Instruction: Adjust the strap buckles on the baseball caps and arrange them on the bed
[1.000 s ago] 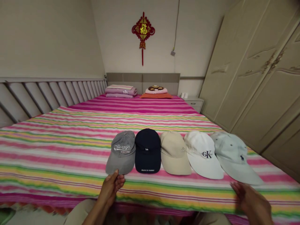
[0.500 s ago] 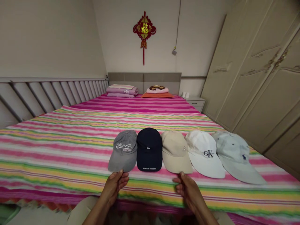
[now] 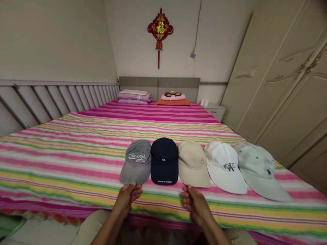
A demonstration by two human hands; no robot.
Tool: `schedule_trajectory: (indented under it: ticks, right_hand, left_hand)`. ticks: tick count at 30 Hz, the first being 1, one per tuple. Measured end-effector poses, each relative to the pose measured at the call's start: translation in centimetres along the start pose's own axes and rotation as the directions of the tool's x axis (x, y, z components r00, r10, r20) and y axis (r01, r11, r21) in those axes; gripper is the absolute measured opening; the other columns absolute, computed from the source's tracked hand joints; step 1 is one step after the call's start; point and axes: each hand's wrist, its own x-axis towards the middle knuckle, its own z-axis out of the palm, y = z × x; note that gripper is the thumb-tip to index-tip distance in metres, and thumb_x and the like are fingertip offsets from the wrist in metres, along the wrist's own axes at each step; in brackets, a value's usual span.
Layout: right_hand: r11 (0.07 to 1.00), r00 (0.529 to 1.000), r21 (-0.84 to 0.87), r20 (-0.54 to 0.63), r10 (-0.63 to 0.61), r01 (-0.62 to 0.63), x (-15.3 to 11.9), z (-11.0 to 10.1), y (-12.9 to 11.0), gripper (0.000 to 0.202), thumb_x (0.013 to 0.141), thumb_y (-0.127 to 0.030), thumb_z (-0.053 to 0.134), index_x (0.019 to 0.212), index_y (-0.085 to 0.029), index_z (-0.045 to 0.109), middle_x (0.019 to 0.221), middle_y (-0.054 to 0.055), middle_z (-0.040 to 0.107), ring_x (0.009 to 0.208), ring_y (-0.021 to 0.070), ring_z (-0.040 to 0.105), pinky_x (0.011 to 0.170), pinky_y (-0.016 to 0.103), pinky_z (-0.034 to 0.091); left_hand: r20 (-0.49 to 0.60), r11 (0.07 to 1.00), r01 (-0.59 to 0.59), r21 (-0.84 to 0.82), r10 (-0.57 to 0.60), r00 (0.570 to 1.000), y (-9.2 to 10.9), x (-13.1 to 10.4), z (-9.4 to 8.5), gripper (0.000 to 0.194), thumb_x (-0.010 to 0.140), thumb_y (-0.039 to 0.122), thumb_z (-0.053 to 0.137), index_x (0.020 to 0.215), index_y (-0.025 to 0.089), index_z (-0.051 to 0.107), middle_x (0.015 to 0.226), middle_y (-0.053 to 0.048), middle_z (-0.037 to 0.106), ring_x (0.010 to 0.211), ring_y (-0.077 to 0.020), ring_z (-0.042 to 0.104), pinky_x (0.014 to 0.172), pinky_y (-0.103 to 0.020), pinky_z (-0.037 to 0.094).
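Five caps lie side by side on the striped bedspread, brims toward me: a grey cap point(image 3: 136, 163), a navy cap point(image 3: 164, 163), a beige cap point(image 3: 193, 165), a white cap point(image 3: 226, 168) and a pale grey-green cap point(image 3: 264, 173). My left hand point(image 3: 127, 196) is at the grey cap's brim edge, thumb on top and fingers apart; whether it grips the brim is unclear. Near the beige cap's left brim edge is my right hand point(image 3: 193, 201), its fingers loosely curled and spread, with nothing visible in them.
Folded purple bedding point(image 3: 134, 97) and a pink folded item point(image 3: 173, 97) on an orange one lie by the headboard point(image 3: 178, 84). A metal rail point(image 3: 58, 83) runs along the left. At right are a wardrobe point(image 3: 278, 85) and a nightstand point(image 3: 215, 110).
My right hand has moved left along the beige cap's brim edge. My left hand remains at the grey cap's brim. The view has shifted slightly.
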Motion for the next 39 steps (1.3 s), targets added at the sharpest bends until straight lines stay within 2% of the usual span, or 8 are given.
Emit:
schedule_trajectory:
  ticks: [4,9,15,21,24,31,35,39]
  right_hand:
    - [0.995,0.992,-0.041,0.084,0.095,-0.092,-0.1,2.2,0.6,0.022,0.076,-0.031,0.060,0.074,-0.010,0.056,0.053,0.005,0.064,0.035,0.0092,0.052,0.035,0.019,0.042]
    - [0.982,0.979,-0.026,0.080,0.187,-0.185,1.0,4.8,1.1,0.023,0.084,-0.023,0.050,0.065,-0.010,0.053,0.050,0.004,0.062,0.034,0.0066,0.050,0.035,0.016,0.041]
    - [0.972,0.970,0.007,0.069,0.234,-0.235,1.6,5.6,1.7,0.024,0.086,-0.022,0.046,0.064,-0.013,0.050,0.050,0.002,0.061,0.034,0.0058,0.050,0.034,0.015,0.040]
    - [0.971,0.966,-0.014,0.098,0.238,-0.238,1.1,4.8,1.7,0.016,0.083,-0.023,0.051,0.073,-0.011,0.054,0.051,0.001,0.061,0.035,0.0069,0.051,0.036,0.016,0.041]
    - [0.973,0.965,-0.043,0.128,0.230,-0.226,0.2,3.6,2.1,0.012,0.081,-0.022,0.054,0.077,-0.011,0.055,0.051,0.001,0.062,0.036,0.0071,0.052,0.036,0.016,0.041]
    - [0.976,0.968,-0.101,0.146,0.206,-0.193,-1.9,0.5,3.4,0.016,0.068,-0.025,0.065,0.072,-0.010,0.058,0.052,0.003,0.063,0.034,0.0068,0.051,0.031,0.013,0.036]
    - [0.984,0.976,-0.067,0.136,0.170,-0.162,-1.6,0.2,2.7,0.019,0.065,-0.025,0.068,0.070,-0.010,0.058,0.051,0.004,0.063,0.035,0.0080,0.052,0.033,0.015,0.038]
    - [0.996,0.992,0.024,0.090,0.089,-0.091,-0.9,0.1,1.3,0.019,0.067,-0.025,0.068,0.076,-0.012,0.057,0.052,0.001,0.063,0.037,0.0079,0.053,0.037,0.016,0.042]
  left_hand:
    - [0.004,1.000,-0.016,0.001,0.016,1.000,0.0,-0.1,0.1,0.010,0.074,0.017,0.059,0.068,0.009,0.057,0.062,-0.008,0.066,0.051,-0.0123,0.061,0.049,-0.021,0.049]
    - [-0.024,0.999,-0.033,-0.026,0.032,0.999,-0.1,-0.2,0.3,0.011,0.074,0.016,0.058,0.066,0.010,0.055,0.060,-0.006,0.066,0.050,-0.0114,0.061,0.049,-0.021,0.049]
    - [-0.012,0.999,-0.026,-0.021,0.026,1.000,-0.2,0.1,0.1,0.014,0.076,0.018,0.056,0.065,0.009,0.057,0.059,-0.007,0.066,0.048,-0.0114,0.060,0.048,-0.021,0.048]
    - [0.005,1.000,-0.013,0.004,0.013,1.000,0.1,0.1,0.0,0.014,0.077,0.018,0.055,0.066,0.009,0.056,0.058,-0.007,0.065,0.049,-0.0119,0.060,0.049,-0.022,0.049]
    - [0.012,1.000,-0.023,0.013,0.022,1.000,0.0,-0.1,-0.2,0.013,0.075,0.020,0.058,0.067,0.011,0.054,0.060,-0.006,0.065,0.049,-0.0118,0.060,0.049,-0.022,0.049]
    - [0.010,0.999,-0.037,0.008,0.037,0.999,-0.2,-0.1,-0.8,0.011,0.072,0.018,0.061,0.070,0.013,0.051,0.058,-0.003,0.064,0.048,-0.0113,0.060,0.048,-0.021,0.049]
    - [-0.005,0.999,-0.049,0.010,0.050,0.999,-0.2,-0.2,-0.5,0.011,0.073,0.018,0.059,0.070,0.013,0.051,0.057,-0.003,0.064,0.047,-0.0113,0.060,0.047,-0.020,0.048]
    - [-0.027,0.999,-0.050,-0.005,0.050,0.998,-0.1,-0.6,-0.6,0.009,0.075,0.018,0.057,0.072,0.013,0.051,0.057,-0.004,0.064,0.046,-0.0118,0.060,0.047,-0.021,0.048]
